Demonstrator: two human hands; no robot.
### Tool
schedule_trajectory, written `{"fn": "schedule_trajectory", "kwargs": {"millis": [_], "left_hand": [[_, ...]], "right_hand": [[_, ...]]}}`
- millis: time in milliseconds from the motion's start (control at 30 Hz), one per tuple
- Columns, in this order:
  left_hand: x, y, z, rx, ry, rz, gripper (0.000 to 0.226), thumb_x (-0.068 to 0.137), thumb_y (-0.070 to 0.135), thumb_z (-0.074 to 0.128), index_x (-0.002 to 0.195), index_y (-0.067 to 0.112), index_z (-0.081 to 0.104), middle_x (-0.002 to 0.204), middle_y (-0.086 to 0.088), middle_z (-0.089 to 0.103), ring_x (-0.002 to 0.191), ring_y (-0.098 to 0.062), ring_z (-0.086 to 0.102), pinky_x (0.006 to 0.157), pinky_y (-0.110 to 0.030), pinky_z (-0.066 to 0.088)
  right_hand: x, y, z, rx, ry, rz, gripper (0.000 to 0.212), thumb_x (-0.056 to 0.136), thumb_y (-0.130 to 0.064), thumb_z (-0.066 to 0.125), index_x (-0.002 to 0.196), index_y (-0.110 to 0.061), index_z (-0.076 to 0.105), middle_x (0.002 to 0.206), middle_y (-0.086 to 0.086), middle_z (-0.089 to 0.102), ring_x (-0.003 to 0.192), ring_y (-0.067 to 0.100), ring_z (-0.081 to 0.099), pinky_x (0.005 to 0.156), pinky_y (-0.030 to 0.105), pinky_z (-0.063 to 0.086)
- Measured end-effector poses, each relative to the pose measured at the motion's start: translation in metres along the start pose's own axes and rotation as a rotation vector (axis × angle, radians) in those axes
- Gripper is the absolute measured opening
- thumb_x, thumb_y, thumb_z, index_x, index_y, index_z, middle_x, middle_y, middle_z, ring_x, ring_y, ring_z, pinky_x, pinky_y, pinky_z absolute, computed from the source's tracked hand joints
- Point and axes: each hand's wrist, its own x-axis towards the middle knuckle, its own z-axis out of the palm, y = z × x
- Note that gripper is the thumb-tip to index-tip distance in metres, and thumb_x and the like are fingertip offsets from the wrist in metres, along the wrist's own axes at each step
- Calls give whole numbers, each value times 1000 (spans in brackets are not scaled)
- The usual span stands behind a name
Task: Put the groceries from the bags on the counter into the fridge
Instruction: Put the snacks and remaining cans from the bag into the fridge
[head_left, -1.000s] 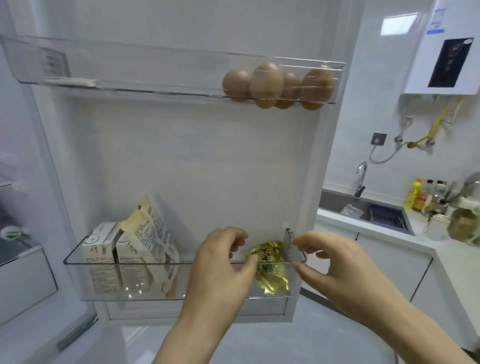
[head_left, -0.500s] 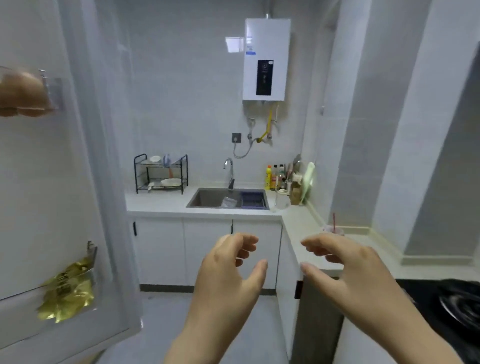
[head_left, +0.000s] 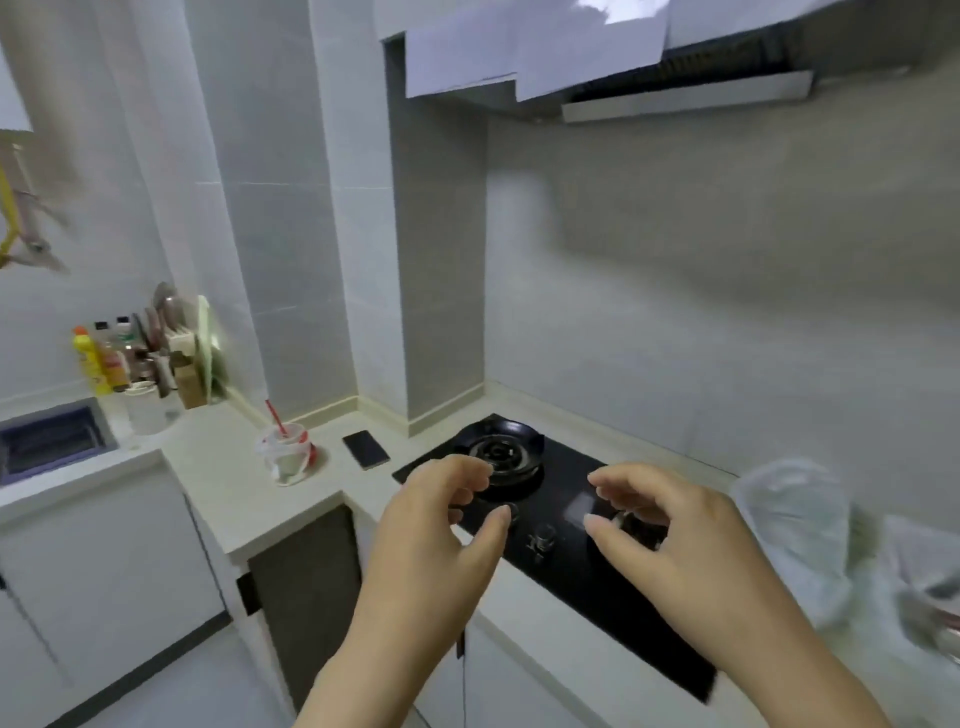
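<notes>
You turn from the fridge door to the counter. Your left hand and right hand, off the door bin, now hover loosely curled and empty over the hob's front edge. A clear bag appears at the counter's right end.

Before you: stove set in counter. Left of it, phone, then cup. Sink at your far left, bottles behind it. Bag right of stove. Hood overhead.
</notes>
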Motion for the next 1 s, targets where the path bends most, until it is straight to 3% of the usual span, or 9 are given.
{"fn": "schedule_trajectory", "kwargs": {"millis": [400,567,800,1000], "left_hand": [[38,26,144,-271,-485,215,25,83,26,68,107,31,63,99,20,61,93,8,56,83,-13,48],[20,49,200,-347,-671,253,23,82,26,69,103,34,62,99,20,62,92,10,55,80,-10,47],[4,94,275,-373,-793,281,21,82,26,68,100,35,62,97,20,62,90,10,55,77,-10,46],[-11,140,337,-353,-847,281,20,83,25,68,100,33,62,97,19,62,89,2,59,76,-15,50]], "right_hand": [[-57,77,-48,-171,341,493,26,80,-28,72,104,-36,66,96,-22,65,96,-6,58,89,14,46],[-92,106,-71,-175,460,657,25,80,-23,74,102,-32,68,94,-18,67,93,-8,59,85,10,46],[-130,164,-112,-159,556,767,25,79,-22,75,98,-36,67,92,-15,68,90,-7,60,83,11,47],[-149,223,-162,-168,565,819,21,81,-26,73,99,-36,65,93,-16,67,90,-4,62,86,22,50]]}}
